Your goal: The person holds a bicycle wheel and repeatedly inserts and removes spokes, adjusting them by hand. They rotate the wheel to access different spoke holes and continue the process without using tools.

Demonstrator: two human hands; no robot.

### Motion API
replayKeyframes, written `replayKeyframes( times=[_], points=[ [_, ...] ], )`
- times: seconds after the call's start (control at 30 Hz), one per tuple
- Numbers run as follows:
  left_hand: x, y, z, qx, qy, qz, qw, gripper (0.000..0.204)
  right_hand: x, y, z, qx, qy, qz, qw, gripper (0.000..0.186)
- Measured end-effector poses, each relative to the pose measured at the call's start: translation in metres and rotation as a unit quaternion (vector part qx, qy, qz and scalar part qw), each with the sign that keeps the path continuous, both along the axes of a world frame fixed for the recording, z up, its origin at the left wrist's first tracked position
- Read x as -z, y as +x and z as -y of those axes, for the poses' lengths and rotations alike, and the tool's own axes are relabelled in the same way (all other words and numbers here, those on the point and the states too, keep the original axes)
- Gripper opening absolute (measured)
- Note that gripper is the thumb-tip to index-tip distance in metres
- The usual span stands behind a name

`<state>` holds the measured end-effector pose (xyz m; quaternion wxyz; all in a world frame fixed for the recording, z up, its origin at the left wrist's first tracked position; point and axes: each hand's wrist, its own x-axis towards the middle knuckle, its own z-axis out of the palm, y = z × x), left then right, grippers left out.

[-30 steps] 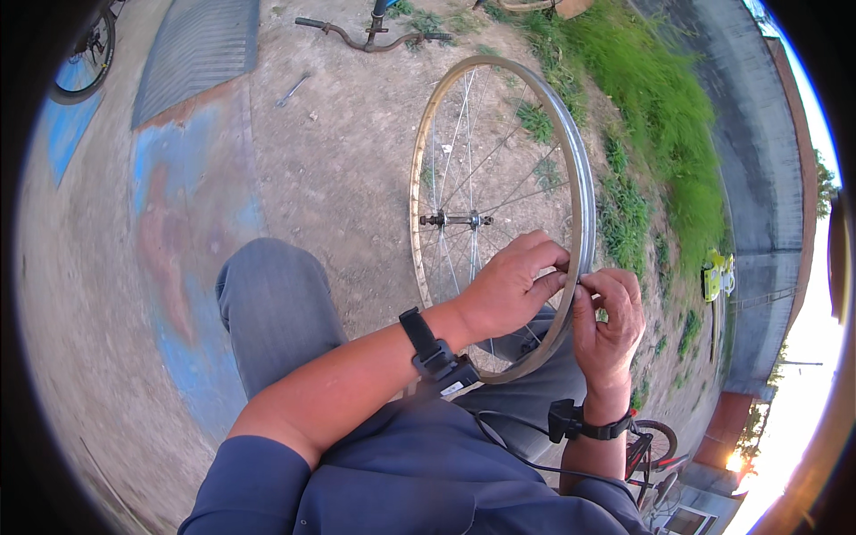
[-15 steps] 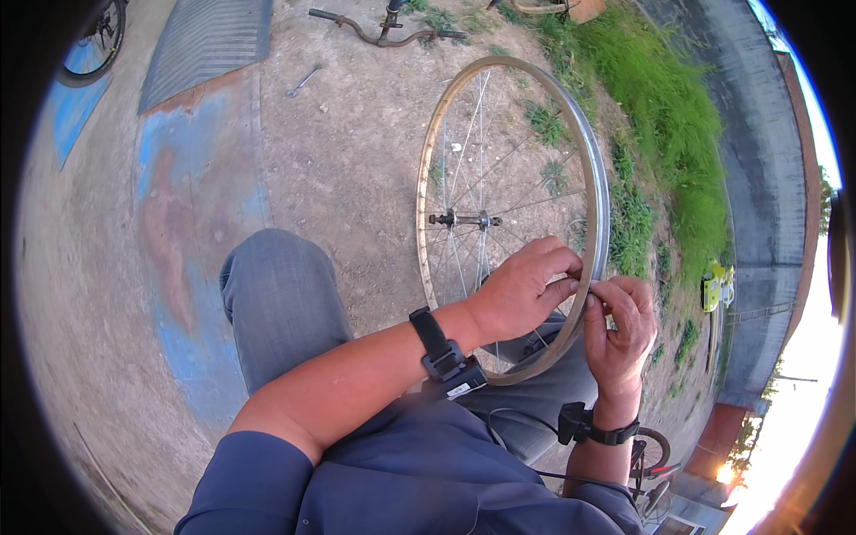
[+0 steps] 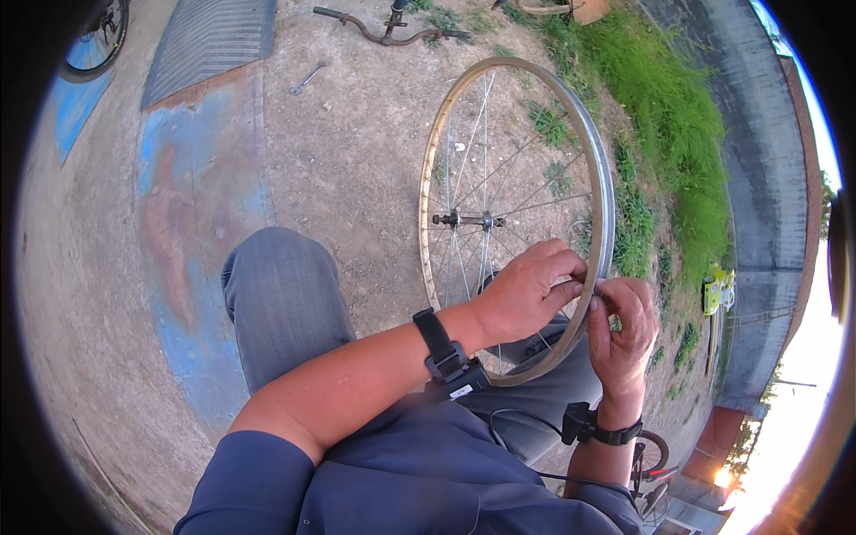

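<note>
Head view. Left forearm crosses from lower left toward the right, wrist strapped with a black band; left hand (image 3: 526, 299) sits over the lower right arc of the bicycle wheel (image 3: 464, 125), fingers curled, grip pinched closed on the rim. Right hand (image 3: 621, 330) rises from below, palm toward the person, fingers bent, grip closed against the same rim section, touching the left fingertips. Wheel stands upright on the dirt ground (image 3: 348, 152) between the knees, its hub (image 3: 468, 219) above the hands. A wrench (image 3: 307, 79) lies well apart.
</note>
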<state>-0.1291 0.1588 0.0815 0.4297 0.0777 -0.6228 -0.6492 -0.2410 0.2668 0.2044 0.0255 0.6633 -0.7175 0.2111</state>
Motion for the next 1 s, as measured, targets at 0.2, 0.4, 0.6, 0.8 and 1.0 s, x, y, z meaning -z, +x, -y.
replayKeyframes(
  times=[0.2, 0.4, 0.6, 0.8, 1.0],
  points=[
    [0.0008, -0.0004, -0.0002, 0.011, 0.004, 0.008, 1.000, 0.017, -0.0017, 0.0008, 0.0003, -0.003, 0.003, 0.011, 1.000, 0.026],
    [0.0009, -0.0030, -0.0021, -0.002, -0.014, 0.006, 1.000, 0.016, -0.0038, -0.0005, -0.0007, -0.011, 0.017, -0.009, 1.000, 0.025],
    [-0.0001, -0.0022, -0.0020, -0.003, -0.003, -0.002, 1.000, 0.015, -0.0022, -0.0026, -0.0002, -0.027, 0.004, -0.031, 0.999, 0.026],
    [-0.0007, -0.0013, -0.0022, -0.012, -0.005, -0.002, 1.000, 0.015, -0.0016, -0.0020, -0.0015, -0.013, 0.005, -0.002, 1.000, 0.028],
    [-0.0031, 0.0003, -0.0032, 0.006, 0.022, 0.012, 1.000, 0.012, -0.0030, -0.0041, -0.0016, -0.032, 0.011, -0.013, 0.999, 0.029]
  ],
)
